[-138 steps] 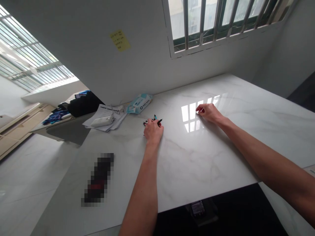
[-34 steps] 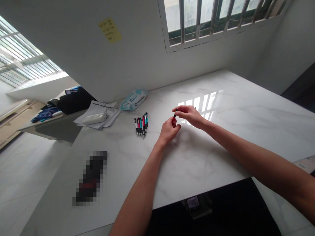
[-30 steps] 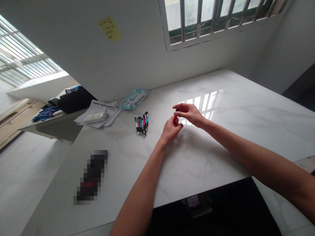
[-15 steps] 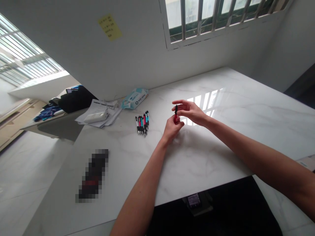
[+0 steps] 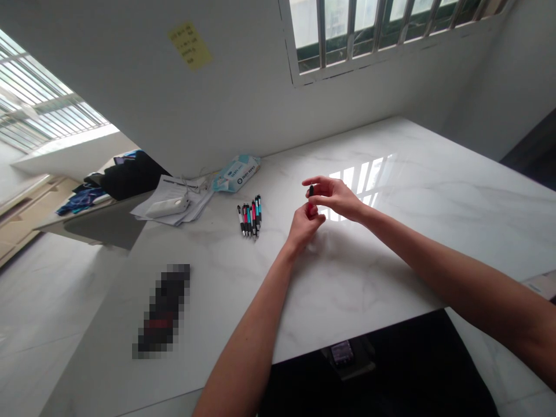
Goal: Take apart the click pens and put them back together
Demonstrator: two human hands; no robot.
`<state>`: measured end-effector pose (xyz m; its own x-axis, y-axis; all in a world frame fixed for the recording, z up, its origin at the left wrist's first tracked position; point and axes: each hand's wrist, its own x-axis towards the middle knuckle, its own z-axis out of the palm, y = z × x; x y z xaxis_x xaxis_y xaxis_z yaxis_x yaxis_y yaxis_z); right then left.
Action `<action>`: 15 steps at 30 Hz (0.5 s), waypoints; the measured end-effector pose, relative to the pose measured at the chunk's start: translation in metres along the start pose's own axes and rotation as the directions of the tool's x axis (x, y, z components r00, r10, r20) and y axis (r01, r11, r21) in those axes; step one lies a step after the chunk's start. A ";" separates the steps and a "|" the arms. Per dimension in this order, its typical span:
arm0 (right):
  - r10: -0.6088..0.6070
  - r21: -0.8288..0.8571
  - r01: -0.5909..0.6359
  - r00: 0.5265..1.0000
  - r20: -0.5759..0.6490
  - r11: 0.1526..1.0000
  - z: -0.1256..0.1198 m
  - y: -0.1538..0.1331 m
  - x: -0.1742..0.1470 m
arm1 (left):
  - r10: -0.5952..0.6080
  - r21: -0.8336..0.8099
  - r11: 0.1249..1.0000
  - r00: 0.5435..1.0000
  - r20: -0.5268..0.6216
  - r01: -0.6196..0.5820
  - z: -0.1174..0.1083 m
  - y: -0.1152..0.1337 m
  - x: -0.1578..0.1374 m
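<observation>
My left hand (image 5: 304,229) is closed around the red part of a pen (image 5: 311,190) that stands roughly upright over the table. At the pen's black upper end, my right hand (image 5: 336,196) pinches with thumb and fingers, the index finger held higher. The fingers hide much of the pen, and whether its black piece is loose or attached cannot be told. To the left of my hands, several pens (image 5: 250,218) in white, red, blue and black lie side by side on the white marbled table (image 5: 356,272).
A wet-wipes pack (image 5: 237,174) and loose papers (image 5: 167,200) lie along the table's back left. A pixelated dark object (image 5: 163,313) lies at the front left. A yellow note (image 5: 190,45) sticks to the wall. Below the table edge is a dark surface (image 5: 391,370).
My right fingers sit slightly lower over the black end of the pen, and less of the pen shows between the hands. The view has shifted slightly.
</observation>
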<state>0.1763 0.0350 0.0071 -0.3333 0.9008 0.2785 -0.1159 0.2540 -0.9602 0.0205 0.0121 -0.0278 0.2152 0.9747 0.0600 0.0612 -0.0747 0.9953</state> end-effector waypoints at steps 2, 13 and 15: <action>0.008 0.027 -0.008 1.000 0.009 1.000 0.000 0.000 0.000 | -0.006 -0.013 1.000 1.000 0.004 0.006 0.000 0.000 0.000; 0.045 0.090 -0.044 0.999 -0.005 0.995 -0.001 -0.004 0.000 | -0.004 -0.014 1.000 1.000 -0.026 0.004 0.000 -0.003 0.001; 0.030 0.033 -0.030 0.999 -0.027 0.999 -0.001 -0.003 0.000 | -0.004 -0.011 1.000 1.000 -0.022 0.003 0.000 -0.003 0.001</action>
<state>0.1772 0.0348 0.0105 -0.3112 0.9173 0.2484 -0.1373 0.2153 -0.9669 0.0203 0.0138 -0.0306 0.1936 0.9794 0.0581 0.0514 -0.0693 0.9963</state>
